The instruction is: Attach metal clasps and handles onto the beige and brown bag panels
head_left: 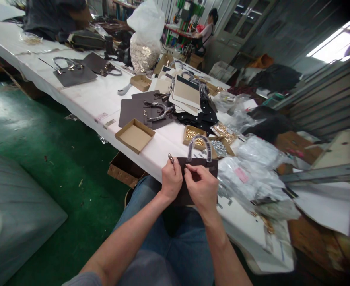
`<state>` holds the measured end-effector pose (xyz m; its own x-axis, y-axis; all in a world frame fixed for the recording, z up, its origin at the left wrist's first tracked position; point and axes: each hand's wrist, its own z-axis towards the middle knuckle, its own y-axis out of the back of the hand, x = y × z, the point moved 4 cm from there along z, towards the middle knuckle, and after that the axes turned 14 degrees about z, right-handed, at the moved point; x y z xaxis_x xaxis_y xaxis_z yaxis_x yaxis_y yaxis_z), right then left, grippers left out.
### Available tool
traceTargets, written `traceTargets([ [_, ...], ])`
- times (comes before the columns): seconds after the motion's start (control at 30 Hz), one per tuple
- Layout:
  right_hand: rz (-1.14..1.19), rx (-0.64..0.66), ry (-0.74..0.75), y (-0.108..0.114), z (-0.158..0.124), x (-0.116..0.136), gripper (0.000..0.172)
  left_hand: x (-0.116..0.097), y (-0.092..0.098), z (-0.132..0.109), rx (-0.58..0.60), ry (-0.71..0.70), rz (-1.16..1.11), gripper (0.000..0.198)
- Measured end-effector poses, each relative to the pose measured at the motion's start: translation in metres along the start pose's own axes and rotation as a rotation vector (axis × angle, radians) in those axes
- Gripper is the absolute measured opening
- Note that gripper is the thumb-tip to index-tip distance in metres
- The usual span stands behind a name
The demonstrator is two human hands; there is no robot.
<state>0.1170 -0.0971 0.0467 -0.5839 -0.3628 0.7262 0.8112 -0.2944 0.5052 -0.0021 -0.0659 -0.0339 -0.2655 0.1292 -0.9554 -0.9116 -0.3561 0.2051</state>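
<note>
Leaning over the near edge of the white surface, a dark bag panel sits between the person's two hands, just above the lap. Its clear-wrapped handle arches away from the person, toward a box of gold-coloured parts, and the panel's up-and-down axis runs nearly straight out from the body. The left hand has its fingers curled closed, pinching a small metal piece whose long axis tilts away and slightly left; its lower end is hidden in the grip. The right hand presses thumb and forefinger together against the panel's upper part; whether something tiny lies between them, I cannot tell. Both hands cover much of the panel, and its lower edge is lost in shadow.
</note>
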Motion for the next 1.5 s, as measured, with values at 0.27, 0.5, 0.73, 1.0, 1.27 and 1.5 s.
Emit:
traceTargets([
  [0.27,-0.006,0.049,-0.017,-0.001,0.002,0.003,0.014,-0.004,0.002,0.0,0.008,-0.007,0.038,0.044],
  [0.5,-0.074,0.053,-0.06,-0.005,0.001,-0.001,0.016,0.0,0.001,-0.006,0.009,0.002,0.091,0.041],
  [0.73,-0.113,0.172,-0.067,-0.007,0.011,0.003,0.019,-0.006,0.003,-0.008,0.041,0.0,0.149,0.043],
  [1.0,-0.259,0.244,-0.12,-0.017,0.004,0.002,0.025,-0.006,0.009,-0.003,0.127,0.028,0.178,0.042],
  [1.27,-0.234,0.22,-0.175,-0.024,-0.017,-0.022,0.023,0.012,0.002,-0.004,0.181,0.213,-0.063,0.038],
  [1.5,0.037,0.01,-0.166,0.052,-0.063,-0.031,0.037,0.023,0.001,-0.016,0.342,0.517,-0.29,0.054],
])
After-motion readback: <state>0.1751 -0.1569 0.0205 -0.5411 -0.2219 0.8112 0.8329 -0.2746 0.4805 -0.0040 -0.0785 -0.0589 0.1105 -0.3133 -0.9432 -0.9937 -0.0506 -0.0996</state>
